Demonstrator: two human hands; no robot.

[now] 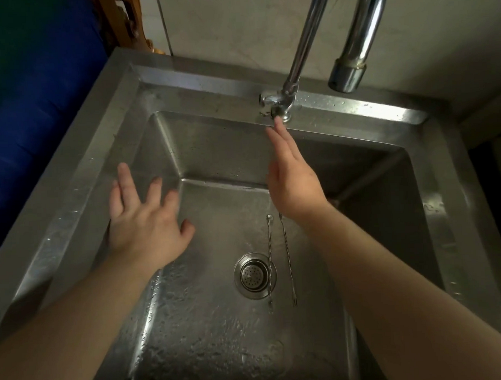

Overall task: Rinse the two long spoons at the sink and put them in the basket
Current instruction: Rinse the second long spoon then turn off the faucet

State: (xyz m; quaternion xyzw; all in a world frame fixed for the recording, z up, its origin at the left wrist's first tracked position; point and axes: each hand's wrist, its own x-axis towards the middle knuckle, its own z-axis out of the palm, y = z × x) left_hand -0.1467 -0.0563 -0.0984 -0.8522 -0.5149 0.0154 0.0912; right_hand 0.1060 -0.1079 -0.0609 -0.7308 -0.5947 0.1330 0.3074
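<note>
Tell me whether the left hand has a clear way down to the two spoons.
Probably yes: the left hand hovers open and empty, nothing covers the spoons beside the drain, though the right forearm crosses just above their far ends.

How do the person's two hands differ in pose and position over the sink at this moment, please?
The left hand is spread flat, fingers apart, near the sink's left wall; the right hand is held edge-on, fingers together. The left hand touches no fixture, while the right hand's fingertips reach up to the tap valve on the back rim of the sink. Both are empty; the two long spoons lie on the sink floor beside the drain.
</note>
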